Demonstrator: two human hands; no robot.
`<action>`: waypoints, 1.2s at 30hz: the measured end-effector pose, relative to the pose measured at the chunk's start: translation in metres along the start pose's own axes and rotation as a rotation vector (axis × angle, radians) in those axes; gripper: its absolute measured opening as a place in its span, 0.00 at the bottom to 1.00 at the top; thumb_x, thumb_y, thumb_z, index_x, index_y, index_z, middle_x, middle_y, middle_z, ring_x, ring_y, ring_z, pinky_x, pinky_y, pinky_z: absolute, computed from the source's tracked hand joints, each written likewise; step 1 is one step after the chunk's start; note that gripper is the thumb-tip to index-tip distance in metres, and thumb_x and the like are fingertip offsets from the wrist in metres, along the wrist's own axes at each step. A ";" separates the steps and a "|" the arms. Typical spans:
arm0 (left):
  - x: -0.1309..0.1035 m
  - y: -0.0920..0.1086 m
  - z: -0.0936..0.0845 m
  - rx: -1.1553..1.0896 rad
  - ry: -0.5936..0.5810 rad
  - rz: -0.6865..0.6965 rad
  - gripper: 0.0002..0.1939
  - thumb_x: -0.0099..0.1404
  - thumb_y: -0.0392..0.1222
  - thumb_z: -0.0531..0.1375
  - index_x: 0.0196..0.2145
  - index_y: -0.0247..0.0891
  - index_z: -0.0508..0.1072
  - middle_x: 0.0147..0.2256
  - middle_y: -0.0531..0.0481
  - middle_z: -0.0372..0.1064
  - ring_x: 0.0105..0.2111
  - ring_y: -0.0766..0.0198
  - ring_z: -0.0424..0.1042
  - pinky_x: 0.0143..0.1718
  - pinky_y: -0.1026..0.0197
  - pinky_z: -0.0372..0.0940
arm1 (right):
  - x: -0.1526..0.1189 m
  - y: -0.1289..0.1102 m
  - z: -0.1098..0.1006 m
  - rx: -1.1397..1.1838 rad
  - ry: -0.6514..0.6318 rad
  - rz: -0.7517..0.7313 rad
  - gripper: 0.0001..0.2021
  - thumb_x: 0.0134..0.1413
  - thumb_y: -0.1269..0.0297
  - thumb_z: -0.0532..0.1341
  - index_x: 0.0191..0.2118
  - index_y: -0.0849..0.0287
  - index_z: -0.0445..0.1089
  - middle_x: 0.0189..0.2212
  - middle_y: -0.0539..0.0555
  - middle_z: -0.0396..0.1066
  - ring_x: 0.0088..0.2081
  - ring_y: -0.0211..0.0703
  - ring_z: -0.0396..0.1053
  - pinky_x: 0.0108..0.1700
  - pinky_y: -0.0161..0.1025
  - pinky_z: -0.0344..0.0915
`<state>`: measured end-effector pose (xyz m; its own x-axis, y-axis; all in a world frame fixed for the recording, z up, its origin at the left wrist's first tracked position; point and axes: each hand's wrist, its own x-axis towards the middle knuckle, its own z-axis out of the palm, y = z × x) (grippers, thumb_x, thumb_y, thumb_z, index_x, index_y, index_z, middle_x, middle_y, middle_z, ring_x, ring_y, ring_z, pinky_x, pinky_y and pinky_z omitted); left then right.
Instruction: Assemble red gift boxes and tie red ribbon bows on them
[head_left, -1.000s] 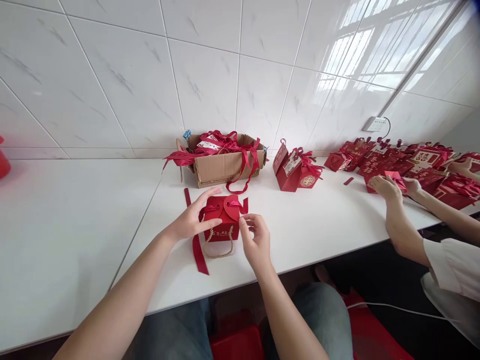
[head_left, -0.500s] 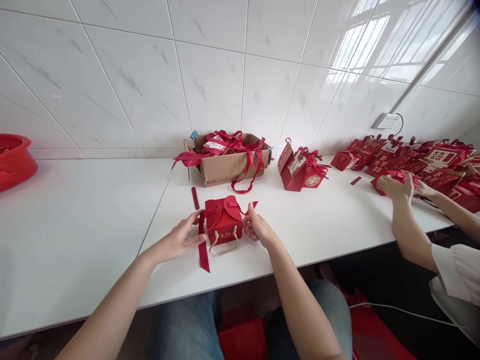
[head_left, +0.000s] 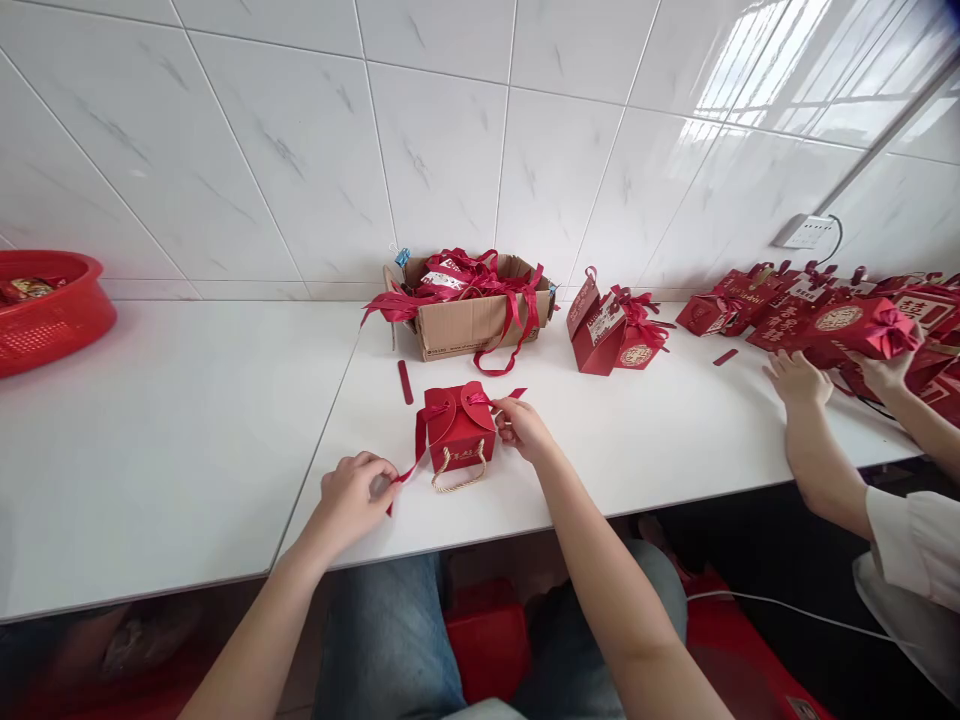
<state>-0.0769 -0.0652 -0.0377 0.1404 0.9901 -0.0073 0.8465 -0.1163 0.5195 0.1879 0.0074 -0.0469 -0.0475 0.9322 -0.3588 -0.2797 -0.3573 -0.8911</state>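
Note:
A small red gift box (head_left: 459,432) stands upright on the white table, its rounded top flaps folded over and a cream rope handle (head_left: 460,486) hanging on the near face. A red ribbon (head_left: 421,440) runs through the flaps and comes out at both sides. My left hand (head_left: 358,495) pinches the ribbon's left end, left of the box and nearer the table edge. At the box's right side, my right hand (head_left: 523,428) is closed on the ribbon's other end, whose tip sticks out above the fingers.
Behind stands a cardboard box (head_left: 480,328) full of red ribbons. Finished red boxes (head_left: 607,335) sit right of it, and many more are piled far right, where a co-worker's hands (head_left: 801,380) handle one. A red basket (head_left: 56,320) stands at left; a red strip (head_left: 405,382) lies flat.
My left hand has gone from open beside the box to pinching the ribbon and drawing it left toward me. My right hand now grips the other end. The co-worker has lifted a box.

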 end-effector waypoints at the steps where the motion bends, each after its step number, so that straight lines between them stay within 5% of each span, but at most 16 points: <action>1: 0.000 -0.003 -0.009 -0.072 0.003 -0.022 0.14 0.57 0.53 0.56 0.29 0.41 0.72 0.36 0.47 0.73 0.42 0.49 0.70 0.44 0.51 0.63 | -0.002 -0.002 0.000 0.025 0.041 -0.051 0.12 0.43 0.56 0.64 0.26 0.59 0.64 0.17 0.43 0.59 0.15 0.26 0.50 0.17 0.29 0.45; 7: 0.008 0.002 -0.077 -0.612 0.206 -0.137 0.13 0.53 0.52 0.64 0.32 0.41 0.72 0.31 0.52 0.71 0.36 0.59 0.69 0.41 0.60 0.63 | -0.018 -0.027 0.003 0.253 0.225 -0.422 0.14 0.41 0.54 0.66 0.31 0.57 0.69 0.29 0.47 0.67 0.21 0.26 0.59 0.23 0.31 0.55; 13: 0.027 0.031 -0.122 -0.794 0.397 -0.073 0.11 0.47 0.44 0.69 0.30 0.40 0.75 0.28 0.53 0.70 0.33 0.63 0.68 0.38 0.61 0.62 | -0.036 -0.062 0.009 0.342 0.150 -0.548 0.12 0.38 0.60 0.70 0.29 0.57 0.69 0.25 0.45 0.64 0.24 0.28 0.62 0.25 0.29 0.57; 26: 0.058 0.106 -0.145 -0.866 0.331 0.296 0.09 0.50 0.41 0.70 0.29 0.37 0.76 0.31 0.52 0.73 0.34 0.64 0.68 0.38 0.60 0.63 | -0.057 -0.106 0.021 0.226 -0.026 -0.598 0.12 0.36 0.62 0.70 0.31 0.57 0.71 0.27 0.46 0.67 0.25 0.29 0.59 0.28 0.32 0.60; 36: 0.073 0.131 -0.149 -0.754 0.226 0.410 0.09 0.56 0.43 0.66 0.30 0.34 0.76 0.30 0.50 0.72 0.33 0.65 0.68 0.38 0.61 0.64 | -0.062 -0.118 0.037 0.017 -0.145 -0.656 0.09 0.42 0.60 0.68 0.27 0.58 0.70 0.21 0.45 0.63 0.23 0.31 0.59 0.28 0.32 0.58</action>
<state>-0.0325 0.0040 0.1568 0.1859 0.8830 0.4310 0.1772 -0.4616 0.8692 0.1888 -0.0060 0.0909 0.0093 0.9548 0.2973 -0.3096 0.2854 -0.9070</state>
